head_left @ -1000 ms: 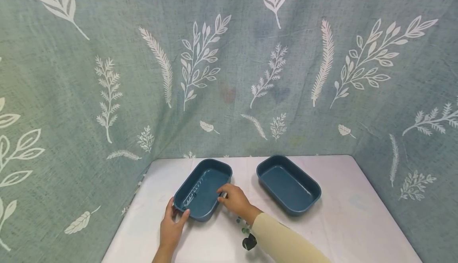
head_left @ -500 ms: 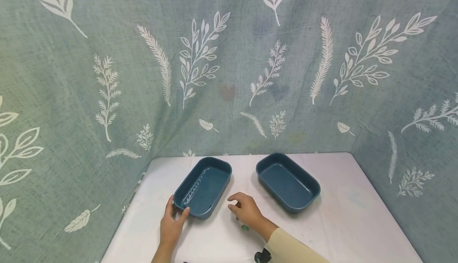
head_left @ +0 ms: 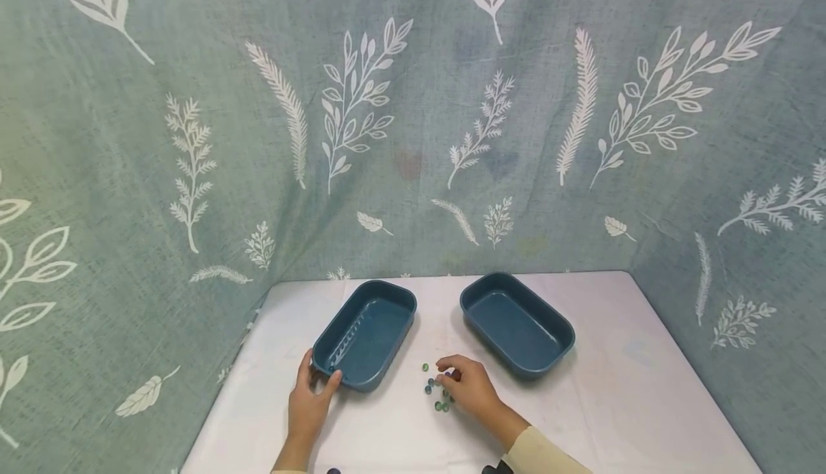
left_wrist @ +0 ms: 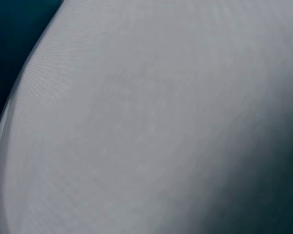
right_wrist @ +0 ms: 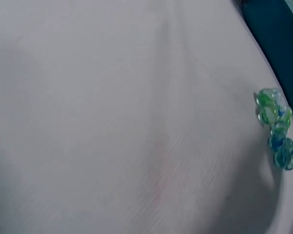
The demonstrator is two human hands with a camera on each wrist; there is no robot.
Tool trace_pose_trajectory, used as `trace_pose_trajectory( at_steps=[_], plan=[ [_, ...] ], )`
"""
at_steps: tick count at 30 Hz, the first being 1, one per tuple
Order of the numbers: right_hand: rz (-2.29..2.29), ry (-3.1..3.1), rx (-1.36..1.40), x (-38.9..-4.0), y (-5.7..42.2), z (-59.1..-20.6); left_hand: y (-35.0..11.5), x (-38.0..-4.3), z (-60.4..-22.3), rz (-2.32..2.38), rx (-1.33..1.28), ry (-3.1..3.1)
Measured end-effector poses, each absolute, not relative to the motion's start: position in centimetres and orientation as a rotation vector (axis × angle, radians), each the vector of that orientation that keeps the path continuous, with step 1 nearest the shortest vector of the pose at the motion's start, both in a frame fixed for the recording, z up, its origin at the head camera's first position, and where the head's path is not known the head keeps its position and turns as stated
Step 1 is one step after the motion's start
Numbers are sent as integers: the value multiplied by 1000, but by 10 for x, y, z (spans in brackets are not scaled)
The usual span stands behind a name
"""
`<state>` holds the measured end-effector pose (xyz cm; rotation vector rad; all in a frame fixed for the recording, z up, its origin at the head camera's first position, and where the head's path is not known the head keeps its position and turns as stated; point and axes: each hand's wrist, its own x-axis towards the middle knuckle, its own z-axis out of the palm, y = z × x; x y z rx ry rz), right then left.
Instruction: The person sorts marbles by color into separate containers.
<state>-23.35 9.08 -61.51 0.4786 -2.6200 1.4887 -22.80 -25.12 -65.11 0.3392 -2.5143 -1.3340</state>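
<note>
My left hand (head_left: pixel 308 406) grips the near left corner of a deep blue rectangular tray (head_left: pixel 398 348), thumb at the near rim and fingers along the outer left side. A tiny dark spot inside that corner is too small to identify. My right hand (head_left: pixel 474 386) is low over several small glass marbles (head_left: pixel 439 406), green and blue, on the white cloth. Its fingers are bent, with a gap showing between index finger and thumb; part of the group is hidden under them. In the right wrist view the glass marbles (right_wrist: pixel 278 129) form a cluster at the right edge.
A second blue tray (head_left: pixel 516 323) stands behind and right of my right hand. White cloth (head_left: pixel 613 402) covers the table. Green leaf-patterned curtains (head_left: pixel 413 137) close off the back and both sides. The left wrist view shows mostly blurred cloth (left_wrist: pixel 136 112).
My right hand has moved from above the left tray's right rim, rightward and nearer, to the marbles, uncovering some. My left hand keeps its hold on the tray.
</note>
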Motion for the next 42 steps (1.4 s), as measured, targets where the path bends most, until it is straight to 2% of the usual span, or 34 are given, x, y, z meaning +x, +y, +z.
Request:
trace_pose_trajectory(
  at_steps=[17,29,42],
  plan=[
    [1345,-2651,364,-228,132,-628,-248,-231,-654,-1348,322,-2475],
    [1329,-2778,365,-222,129,-636,-247,-232,-654,-1361,320,-2477],
    [1111,-2870,381,-217,115,-644,-254,-228,-655,-1351,319,-2489]
  ],
)
